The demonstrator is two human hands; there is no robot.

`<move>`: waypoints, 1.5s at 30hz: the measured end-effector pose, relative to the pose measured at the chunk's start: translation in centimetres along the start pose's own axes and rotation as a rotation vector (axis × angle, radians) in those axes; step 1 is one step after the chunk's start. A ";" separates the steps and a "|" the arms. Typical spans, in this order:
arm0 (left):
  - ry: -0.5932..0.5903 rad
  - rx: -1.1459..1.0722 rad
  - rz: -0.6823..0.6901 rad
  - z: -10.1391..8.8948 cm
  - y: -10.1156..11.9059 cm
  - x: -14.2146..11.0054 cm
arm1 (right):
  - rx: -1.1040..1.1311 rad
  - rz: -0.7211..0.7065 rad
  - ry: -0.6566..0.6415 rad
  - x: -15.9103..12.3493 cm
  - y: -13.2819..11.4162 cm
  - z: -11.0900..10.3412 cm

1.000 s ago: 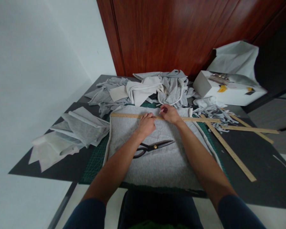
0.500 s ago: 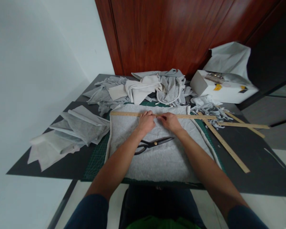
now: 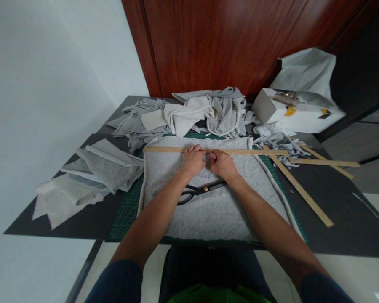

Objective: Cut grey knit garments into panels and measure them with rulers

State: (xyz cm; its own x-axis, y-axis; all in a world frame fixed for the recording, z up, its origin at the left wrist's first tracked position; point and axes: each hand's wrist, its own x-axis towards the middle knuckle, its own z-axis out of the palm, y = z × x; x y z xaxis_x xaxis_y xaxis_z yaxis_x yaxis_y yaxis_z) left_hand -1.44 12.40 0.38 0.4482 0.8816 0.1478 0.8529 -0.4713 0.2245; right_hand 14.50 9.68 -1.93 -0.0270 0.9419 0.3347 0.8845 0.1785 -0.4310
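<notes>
Since a second ago, my right hand (image 3: 221, 163) has drawn from beyond the ruler (image 3: 255, 152) to its near edge, fingers curled (round what, if anything, I can't tell). My left hand (image 3: 193, 161), unclenched, presses the ruler, which seems steadied; grey cloth (image 3: 205, 221) spreads beneath both, black scissors (image 3: 206, 189) nearer me than my fingers.

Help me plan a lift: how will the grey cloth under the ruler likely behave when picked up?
The grey cloth will probably sag floppily, as its rumpled upper edge suggests. Lifting one side would likely make the scissors lying on it slide. The ruler across it may shift too.
</notes>
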 end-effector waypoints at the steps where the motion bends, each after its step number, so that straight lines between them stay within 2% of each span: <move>1: 0.003 -0.002 0.001 0.0 0.0 0.0 | 0.000 -0.006 0.003 0.0 0.0 0.0; 10: -0.003 -0.007 0.002 0.1 -0.2 0.1 | 0.029 0.048 0.077 0.4 -0.1 1.1; 14: 0.001 -0.013 0.003 0.0 -0.1 0.1 | 0.028 0.022 0.091 0.5 0.0 1.3; 22: -0.015 -0.017 0.005 -0.3 0.0 0.1 | 0.068 -0.023 0.051 0.2 -0.5 1.3; 29: -0.002 -0.020 0.003 0.0 -0.1 0.1 | 0.085 0.085 0.075 0.1 -0.6 1.1; 45: -0.005 -0.022 -0.006 -0.1 0.0 0.2 | 0.118 0.001 0.070 0.6 -0.1 1.5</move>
State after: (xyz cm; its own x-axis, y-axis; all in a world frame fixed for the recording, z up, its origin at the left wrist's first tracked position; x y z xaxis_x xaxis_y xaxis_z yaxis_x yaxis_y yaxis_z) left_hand -1.43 12.55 0.47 0.4441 0.8847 0.1417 0.8496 -0.4660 0.2470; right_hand 13.66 10.66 -2.95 0.0103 0.9208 0.3899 0.8234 0.2135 -0.5257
